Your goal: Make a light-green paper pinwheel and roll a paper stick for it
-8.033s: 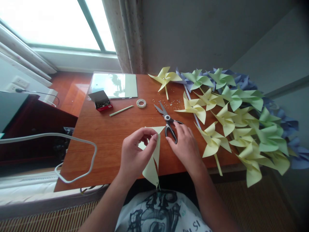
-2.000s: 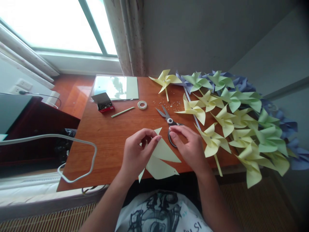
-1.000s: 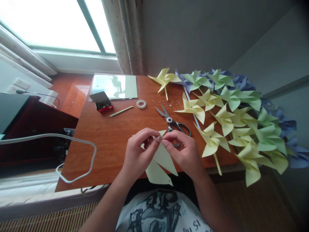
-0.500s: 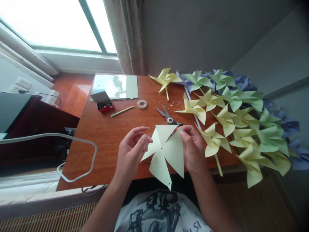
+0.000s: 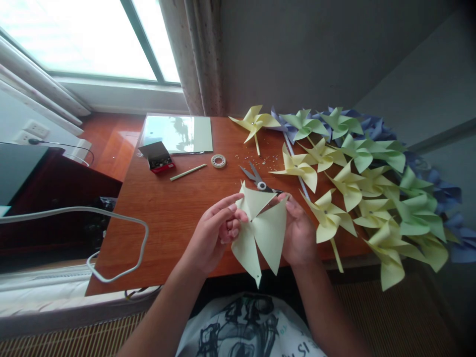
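Observation:
A pale yellow-green paper pinwheel blank [image 5: 266, 238], cut into pointed blades with a small hole at its middle, is held up over the table's near edge. My right hand [image 5: 299, 230] grips its right blade at the upper tip. On the other side, my left hand [image 5: 215, 228] is closed on the left blade, index finger along the top and the other fingers curled near the centre. One lower blade hangs down with a tiny hole at its tip. Just beyond the paper lie scissors [image 5: 260, 182], blades apart, their handles partly hidden by it.
Finished pinwheels [image 5: 327, 215] in yellow, green and purple crowd the table's right side. Toward the left are an open small red box [image 5: 160, 161], a rolled paper stick [image 5: 188, 172], a tape roll [image 5: 218, 160] and a glossy packet [image 5: 178, 133]. A white cable [image 5: 143, 238] loops at left.
My left hand has moved right onto the paper and closed on its left blade, which is now bent inward. The paper has tilted slightly; my right hand keeps its grip.

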`<state>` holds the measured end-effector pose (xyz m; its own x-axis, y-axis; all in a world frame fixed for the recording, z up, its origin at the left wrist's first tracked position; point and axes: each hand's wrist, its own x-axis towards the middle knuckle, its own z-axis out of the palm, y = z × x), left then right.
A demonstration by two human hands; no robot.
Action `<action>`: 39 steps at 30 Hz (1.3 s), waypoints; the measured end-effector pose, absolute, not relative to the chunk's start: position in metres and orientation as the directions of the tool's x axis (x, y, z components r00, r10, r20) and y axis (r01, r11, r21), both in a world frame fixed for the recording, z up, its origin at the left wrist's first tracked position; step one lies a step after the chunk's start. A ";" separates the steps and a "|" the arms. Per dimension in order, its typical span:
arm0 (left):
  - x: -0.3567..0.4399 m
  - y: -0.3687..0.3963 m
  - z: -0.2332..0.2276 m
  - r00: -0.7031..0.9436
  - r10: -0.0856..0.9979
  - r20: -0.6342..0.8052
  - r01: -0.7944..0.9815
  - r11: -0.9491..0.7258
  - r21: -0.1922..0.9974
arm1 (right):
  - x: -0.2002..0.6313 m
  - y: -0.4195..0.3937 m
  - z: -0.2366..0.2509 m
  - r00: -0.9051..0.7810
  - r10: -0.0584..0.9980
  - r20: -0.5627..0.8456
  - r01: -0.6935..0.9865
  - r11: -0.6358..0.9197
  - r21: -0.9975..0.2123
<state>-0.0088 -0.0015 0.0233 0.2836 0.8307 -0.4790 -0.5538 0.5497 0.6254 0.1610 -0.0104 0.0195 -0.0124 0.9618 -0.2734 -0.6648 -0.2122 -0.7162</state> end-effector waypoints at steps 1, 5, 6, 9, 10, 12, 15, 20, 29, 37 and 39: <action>-0.009 0.000 0.022 0.283 0.836 -0.470 -0.559 0.542 0.628 | 0.162 -0.011 0.020 -0.043 0.958 -0.282 -0.666 -0.238 -0.707; -0.008 0.003 0.020 0.294 0.845 -0.446 -0.572 0.530 0.626 | 0.164 -0.010 0.020 -0.078 0.950 -0.302 -0.663 -0.276 -0.696; -0.008 0.003 0.020 0.297 0.846 -0.442 -0.570 0.529 0.629 | 0.164 -0.010 0.020 -0.066 0.949 -0.310 -0.654 -0.275 -0.705; -0.009 0.004 0.020 0.254 0.865 -0.433 -0.565 0.496 0.660 | 0.164 -0.009 0.016 -0.013 0.946 -0.325 -0.614 -0.264 -0.744; -0.009 0.004 0.020 0.220 0.875 -0.432 -0.558 0.476 0.680 | 0.165 -0.009 0.014 0.015 0.947 -0.322 -0.603 -0.249 -0.758; -0.009 0.003 0.020 0.132 0.894 -0.428 -0.532 0.428 0.731 | 0.166 -0.009 0.009 0.081 0.948 -0.308 -0.578 -0.207 -0.789; -0.012 0.003 0.021 0.008 0.922 -0.387 -0.462 0.347 0.816 | 0.171 -0.011 0.000 0.129 0.949 -0.289 -0.502 -0.189 -0.844; -0.017 0.004 0.025 -0.100 0.965 -0.243 -0.246 0.212 0.946 | 0.183 -0.011 -0.004 0.219 0.967 -0.126 -0.237 -0.072 -0.969; -0.012 0.003 0.024 -0.011 1.000 0.016 0.232 -0.013 0.973 | 0.173 0.005 0.034 0.002 0.962 0.272 0.327 0.257 -0.910; -0.009 0.000 0.021 0.137 0.988 0.068 0.383 -0.116 0.916 | 0.163 0.017 0.034 -0.216 0.899 0.380 0.359 0.436 -0.826; -0.008 0.000 0.021 0.133 0.990 0.049 0.344 -0.093 0.934 | 0.163 0.017 0.032 -0.198 0.894 0.402 0.351 0.447 -0.823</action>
